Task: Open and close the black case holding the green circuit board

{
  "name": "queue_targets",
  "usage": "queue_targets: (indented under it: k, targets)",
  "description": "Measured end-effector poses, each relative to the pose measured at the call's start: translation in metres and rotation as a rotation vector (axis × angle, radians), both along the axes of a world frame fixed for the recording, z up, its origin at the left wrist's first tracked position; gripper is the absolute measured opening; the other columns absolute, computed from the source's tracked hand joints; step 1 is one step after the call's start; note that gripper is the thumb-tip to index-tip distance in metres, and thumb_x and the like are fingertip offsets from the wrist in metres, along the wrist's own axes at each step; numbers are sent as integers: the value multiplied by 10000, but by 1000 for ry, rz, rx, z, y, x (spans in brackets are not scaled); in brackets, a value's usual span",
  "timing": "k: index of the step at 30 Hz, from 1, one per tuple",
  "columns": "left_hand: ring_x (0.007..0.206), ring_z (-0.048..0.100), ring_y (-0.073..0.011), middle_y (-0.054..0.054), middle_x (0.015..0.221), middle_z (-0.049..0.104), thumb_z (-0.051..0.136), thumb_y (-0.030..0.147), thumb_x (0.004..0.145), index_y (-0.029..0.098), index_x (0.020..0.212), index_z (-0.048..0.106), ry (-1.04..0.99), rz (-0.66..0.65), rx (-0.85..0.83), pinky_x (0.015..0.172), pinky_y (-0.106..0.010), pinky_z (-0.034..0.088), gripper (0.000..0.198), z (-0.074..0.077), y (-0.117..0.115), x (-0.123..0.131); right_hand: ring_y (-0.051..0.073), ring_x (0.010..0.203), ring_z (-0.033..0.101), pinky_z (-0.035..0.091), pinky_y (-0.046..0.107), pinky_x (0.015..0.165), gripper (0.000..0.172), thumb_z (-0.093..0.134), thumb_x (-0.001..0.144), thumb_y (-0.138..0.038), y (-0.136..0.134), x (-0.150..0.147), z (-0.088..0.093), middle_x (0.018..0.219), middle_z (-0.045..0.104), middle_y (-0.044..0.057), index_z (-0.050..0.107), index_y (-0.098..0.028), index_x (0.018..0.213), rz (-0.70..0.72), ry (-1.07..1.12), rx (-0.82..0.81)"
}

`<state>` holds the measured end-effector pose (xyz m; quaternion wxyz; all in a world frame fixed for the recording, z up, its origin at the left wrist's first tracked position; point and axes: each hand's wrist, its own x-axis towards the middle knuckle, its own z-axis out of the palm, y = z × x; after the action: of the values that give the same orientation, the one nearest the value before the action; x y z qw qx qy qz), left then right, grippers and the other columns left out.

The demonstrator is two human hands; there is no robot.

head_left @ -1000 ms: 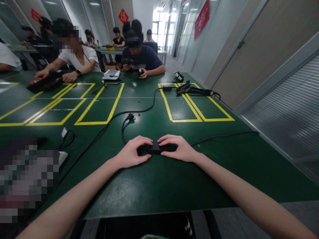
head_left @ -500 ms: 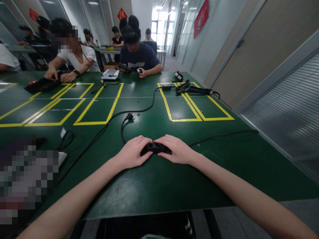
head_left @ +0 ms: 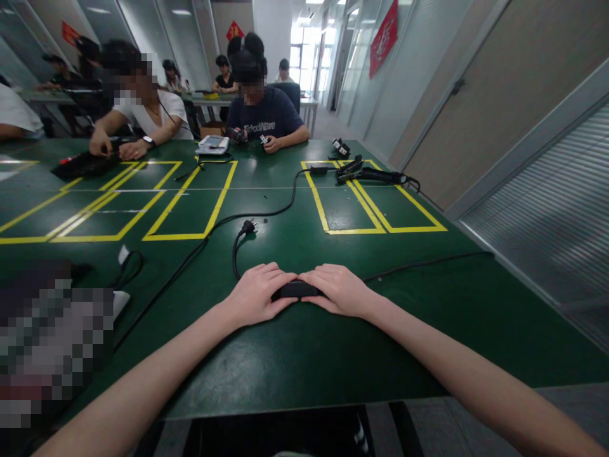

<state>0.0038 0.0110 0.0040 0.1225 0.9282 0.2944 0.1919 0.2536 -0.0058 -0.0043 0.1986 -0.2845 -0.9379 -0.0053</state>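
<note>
A black power adapter (head_left: 299, 290) lies between my two hands near the front of the green table (head_left: 266, 374). My left hand (head_left: 263, 292) is closed around its left end, thumb at the near side and fingers over the far side. The right end is gripped the same way by my right hand (head_left: 335, 290), and the fingertips of both hands nearly meet. Beyond my left hand, a short black cord curves up to a plug (head_left: 248, 227) with bare prongs. Another black cable (head_left: 428, 260) runs rightward from near my right hand. The adapter's ends are hidden under my fingers.
Yellow tape rectangles (head_left: 356, 231) mark the table. A long black cable (head_left: 223, 219) crosses it to a black device (head_left: 375, 174) at the far right. Two co-workers sit opposite, one with a dark pouch (head_left: 88, 164), near a white box (head_left: 212, 145). A blurred-out object (head_left: 52, 343) lies left.
Both hands have shifted slightly nearer to me, and their fingertips have come closer together over the adapter. The grip on it continues. The view has tilted up a little.
</note>
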Motion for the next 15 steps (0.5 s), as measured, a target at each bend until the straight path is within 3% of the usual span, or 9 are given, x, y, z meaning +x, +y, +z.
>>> queue_targets:
  k: [2,5,8,11,15]
  targets:
    - [911,665,-258,-112,1044,736,591,589,953,160,1193,684,-29,60,-117,805,-361,513,501,4,-1,2,253,895,683,543,394,769,395,400,1094,-388,0,3,0,1118,752,169,665,-150,1265,26,-9,60]
    - [730,626,-187,-29,812,706,405,577,1035,183,905,704,-34,139,-397,670,-286,465,512,11,-3,4,247,950,675,549,397,806,380,384,1097,-335,1,7,1,1224,736,144,665,-218,1324,21,-7,84]
    - [684,591,-157,6,759,671,469,547,1013,182,896,695,-105,147,-542,614,-249,426,446,12,-4,4,246,977,684,556,387,829,395,489,1065,-427,2,8,3,1226,728,135,635,-237,1379,32,29,20]
    - [726,607,-167,-3,815,688,592,516,960,187,958,698,-154,171,-463,640,-254,439,346,8,-6,3,248,961,707,563,358,800,551,614,988,-534,2,6,2,1129,735,131,583,-194,1421,22,88,-125]
    - [784,646,-198,-33,875,714,651,515,933,200,1003,708,-120,176,-285,713,-292,481,328,3,-5,3,212,852,710,541,307,720,434,617,1000,-454,0,4,0,1019,729,90,625,-179,1335,-56,121,-234]
